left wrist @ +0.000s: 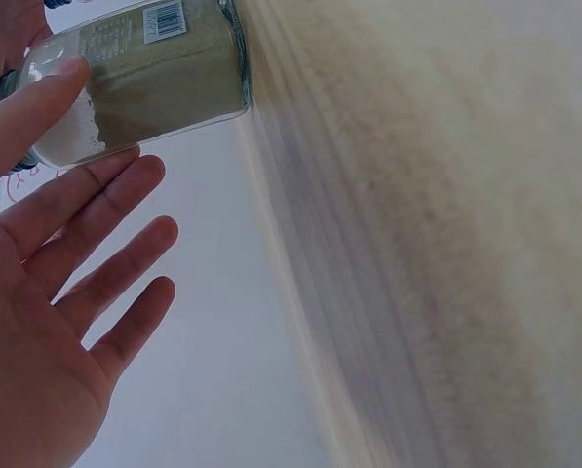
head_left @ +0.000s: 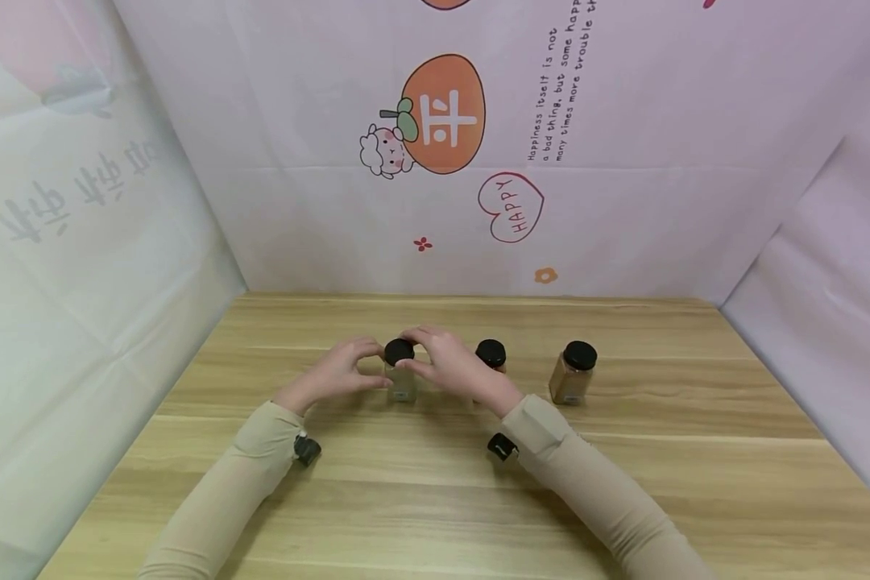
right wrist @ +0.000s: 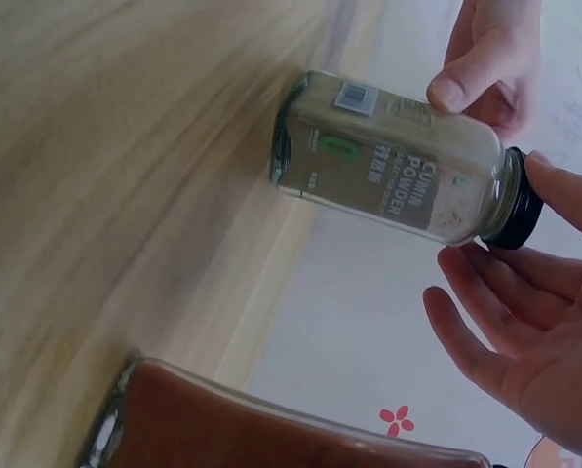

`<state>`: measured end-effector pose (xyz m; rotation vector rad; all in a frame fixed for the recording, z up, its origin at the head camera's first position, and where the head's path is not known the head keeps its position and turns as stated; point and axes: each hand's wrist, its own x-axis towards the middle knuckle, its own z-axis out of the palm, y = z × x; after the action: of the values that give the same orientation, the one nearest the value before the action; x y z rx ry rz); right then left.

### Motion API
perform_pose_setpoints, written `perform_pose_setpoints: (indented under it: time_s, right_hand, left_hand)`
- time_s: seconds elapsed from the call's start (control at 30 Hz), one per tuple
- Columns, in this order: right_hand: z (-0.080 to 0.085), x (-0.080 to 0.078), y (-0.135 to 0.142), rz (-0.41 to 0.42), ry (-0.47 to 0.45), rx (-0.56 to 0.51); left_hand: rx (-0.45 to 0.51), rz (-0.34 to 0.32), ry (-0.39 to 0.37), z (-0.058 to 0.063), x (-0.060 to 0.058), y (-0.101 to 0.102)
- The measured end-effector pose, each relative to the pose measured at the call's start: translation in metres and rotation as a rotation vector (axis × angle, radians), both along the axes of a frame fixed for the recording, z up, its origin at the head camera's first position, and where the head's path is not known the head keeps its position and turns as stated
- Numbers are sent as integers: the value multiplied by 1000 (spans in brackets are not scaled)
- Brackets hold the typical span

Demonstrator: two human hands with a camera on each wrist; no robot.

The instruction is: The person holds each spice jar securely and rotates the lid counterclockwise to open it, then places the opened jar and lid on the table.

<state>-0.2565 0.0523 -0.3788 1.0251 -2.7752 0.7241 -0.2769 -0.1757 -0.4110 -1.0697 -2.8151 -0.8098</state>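
Note:
A glass jar of cumin powder (head_left: 402,388) stands upright on the wooden table, its printed label (right wrist: 378,171) legible in the right wrist view. From the left, my left hand (head_left: 339,372) holds the jar between thumb and fingers; in the left wrist view the thumb lies across the glass and the lower fingers are spread apart. My right hand (head_left: 449,364) pinches the black lid (right wrist: 517,200), thumb on the near side and fingers on the far side. The fingers behind the jar are partly hidden.
To the right stand two more black-lidded spice jars: one with reddish-brown powder (right wrist: 252,424), partly behind my right wrist in the head view, and a brown one (head_left: 571,380). Printed cloth walls (head_left: 319,201) enclose the table's back and sides.

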Motion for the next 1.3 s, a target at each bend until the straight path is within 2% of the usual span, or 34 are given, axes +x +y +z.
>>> perform_pose_setpoints:
  time_s: [0.2,0.47,0.6,0.83,1.13,1.3]
  right_hand:
    - [3,-5,2,66,-36,32]
    - [7,-9,4,155,-65,69]
    - [8,-10,6,168,-80,60]
    - [6,-5,6,62,-131,-6]
    - [-2,8,-4,-128,-91,-119]
    - [-5,12,-8,-177,-76,-137]
  left_hand:
    - [0,-16,38,0,-1,0]
    - [11,-4,26,1,0,0]
    - [14,5,18,3,1,0]
    - [19,12,9,3,0,-1]
    - [34,11,-17,4,3,-3]
    - [36,11,-16,2,4,-3]
